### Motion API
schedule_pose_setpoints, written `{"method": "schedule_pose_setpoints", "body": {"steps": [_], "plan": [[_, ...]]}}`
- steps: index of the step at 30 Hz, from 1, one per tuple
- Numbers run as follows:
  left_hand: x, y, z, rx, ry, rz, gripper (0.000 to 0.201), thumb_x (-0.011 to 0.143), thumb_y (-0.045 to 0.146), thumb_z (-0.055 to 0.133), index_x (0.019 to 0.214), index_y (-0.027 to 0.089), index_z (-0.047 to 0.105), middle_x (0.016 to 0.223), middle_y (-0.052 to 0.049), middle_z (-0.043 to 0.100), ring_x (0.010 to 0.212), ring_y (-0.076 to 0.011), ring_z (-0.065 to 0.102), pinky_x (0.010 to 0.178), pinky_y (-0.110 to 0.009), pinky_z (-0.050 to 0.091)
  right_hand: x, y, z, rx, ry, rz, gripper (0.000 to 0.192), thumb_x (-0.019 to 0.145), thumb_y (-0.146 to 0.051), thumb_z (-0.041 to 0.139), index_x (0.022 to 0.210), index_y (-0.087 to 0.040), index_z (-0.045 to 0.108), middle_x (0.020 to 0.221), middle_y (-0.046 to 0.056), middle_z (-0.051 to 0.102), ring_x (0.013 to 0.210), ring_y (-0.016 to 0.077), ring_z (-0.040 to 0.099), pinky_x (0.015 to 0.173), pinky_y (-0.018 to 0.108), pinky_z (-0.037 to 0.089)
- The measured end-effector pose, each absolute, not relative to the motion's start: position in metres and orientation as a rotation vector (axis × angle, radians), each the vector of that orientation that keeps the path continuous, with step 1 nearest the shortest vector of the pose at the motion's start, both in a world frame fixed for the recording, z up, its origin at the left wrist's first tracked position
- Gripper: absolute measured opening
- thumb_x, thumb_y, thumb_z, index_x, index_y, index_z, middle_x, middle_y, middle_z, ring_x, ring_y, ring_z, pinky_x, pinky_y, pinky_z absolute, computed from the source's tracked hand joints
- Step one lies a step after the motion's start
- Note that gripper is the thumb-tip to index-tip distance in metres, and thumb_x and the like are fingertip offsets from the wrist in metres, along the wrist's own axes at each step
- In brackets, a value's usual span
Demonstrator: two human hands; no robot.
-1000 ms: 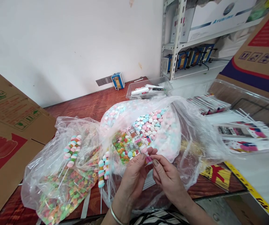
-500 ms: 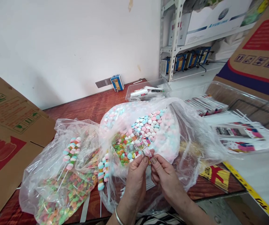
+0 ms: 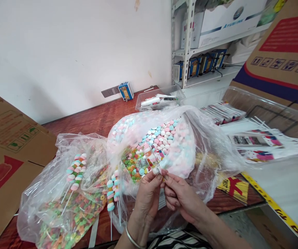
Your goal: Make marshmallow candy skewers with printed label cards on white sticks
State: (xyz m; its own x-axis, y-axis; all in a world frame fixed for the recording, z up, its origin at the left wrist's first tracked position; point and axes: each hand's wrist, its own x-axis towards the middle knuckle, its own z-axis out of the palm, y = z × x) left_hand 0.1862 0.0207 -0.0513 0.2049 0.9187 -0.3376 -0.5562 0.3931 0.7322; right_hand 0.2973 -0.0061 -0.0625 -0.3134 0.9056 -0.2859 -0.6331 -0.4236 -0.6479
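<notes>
Clear wrapper [image 3: 152,159] with a printed label is pinched at its lower end by both hands, left hand [image 3: 146,195] and right hand [image 3: 180,197] fingertips together, above the pastel candy bag [image 3: 180,145] near the worktop [image 3: 97,119] front edge.

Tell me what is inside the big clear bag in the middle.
The middle bag holds a heap of pink, blue and white candies, with coloured ring candies at its near edge. Both hands' wrapped skewer lies over them. Deeper layers are hidden by the heap and cloudy plastic.
</notes>
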Motion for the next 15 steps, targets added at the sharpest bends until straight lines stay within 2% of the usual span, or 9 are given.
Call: {"method": "schedule_pose_setpoints", "body": {"steps": [3,4,5,7,10,13,15], "plan": [[0.191,0.02,-0.054,0.49,0.906,1.146,0.022,0.061,0.026,0.086,0.079,0.016,0.078,0.079,-0.003,0.074,0.074,-0.0112,0.062,0.079,-0.022,0.046,0.289,-0.009,-0.068,-0.993,-0.727,1.504,0.033,0.082,-0.05,0.068,0.084,-0.02,0.057,0.061,-0.007,0.045,0.047,0.0058,0.036,0.042,0.017,0.031],[0.192,0.019,-0.055,0.505,0.921,1.157,0.022,0.061,0.026,0.086,0.078,0.016,0.078,0.079,-0.004,0.074,0.078,-0.0124,0.063,0.082,-0.023,0.046,0.287,-0.01,-0.069,-1.02,-0.763,1.435,0.033,0.082,-0.05,0.068,0.081,-0.019,0.057,0.062,-0.006,0.046,0.05,0.0067,0.039,0.043,0.017,0.031],[0.192,0.019,-0.055,0.527,0.933,1.158,0.021,0.061,0.025,0.086,0.078,0.015,0.078,0.079,-0.005,0.074,0.081,-0.0131,0.063,0.084,-0.023,0.045,0.286,-0.011,-0.071,-1.01,-0.76,1.436,0.034,0.082,-0.051,0.068,0.08,-0.019,0.056,0.061,-0.007,0.045,0.05,0.0067,0.038,0.043,0.018,0.031],[0.191,0.018,-0.055,0.563,0.936,1.13,0.02,0.064,0.027,0.084,0.079,0.014,0.078,0.078,-0.005,0.074,0.08,-0.0133,0.063,0.082,-0.023,0.045,0.286,-0.012,-0.074,-0.93,-0.689,1.554,0.035,0.083,-0.053,0.066,0.082,-0.02,0.054,0.056,-0.01,0.037,0.043,0.0051,0.028,0.039,0.018,0.027],[0.187,0.018,-0.056,0.554,0.851,1.032,0.025,0.069,0.031,0.081,0.086,0.013,0.078,0.072,-0.005,0.072,0.069,-0.0114,0.061,0.073,-0.022,0.046,0.289,-0.014,-0.074,-0.816,-0.624,1.728,0.034,0.086,-0.054,0.06,0.083,-0.022,0.049,0.055,-0.013,0.028,0.038,0.0033,0.014,0.036,0.017,0.023],[0.183,0.018,-0.059,0.543,0.739,0.926,0.033,0.07,0.033,0.08,0.094,0.011,0.077,0.076,-0.007,0.073,0.065,-0.011,0.061,0.07,-0.023,0.047,0.291,-0.014,-0.072,-0.769,-0.644,1.802,0.036,0.086,-0.055,0.056,0.077,-0.023,0.043,0.054,-0.013,0.027,0.036,0.0031,0.012,0.035,0.018,0.024],[0.182,0.018,-0.06,0.53,0.741,0.926,0.032,0.066,0.03,0.083,0.09,0.01,0.078,0.085,-0.01,0.074,0.07,-0.0122,0.063,0.072,-0.023,0.048,0.29,-0.014,-0.072,-0.766,-0.668,1.827,0.037,0.085,-0.056,0.056,0.076,-0.023,0.042,0.053,-0.014,0.024,0.034,0.0033,0.011,0.034,0.019,0.027]]}}
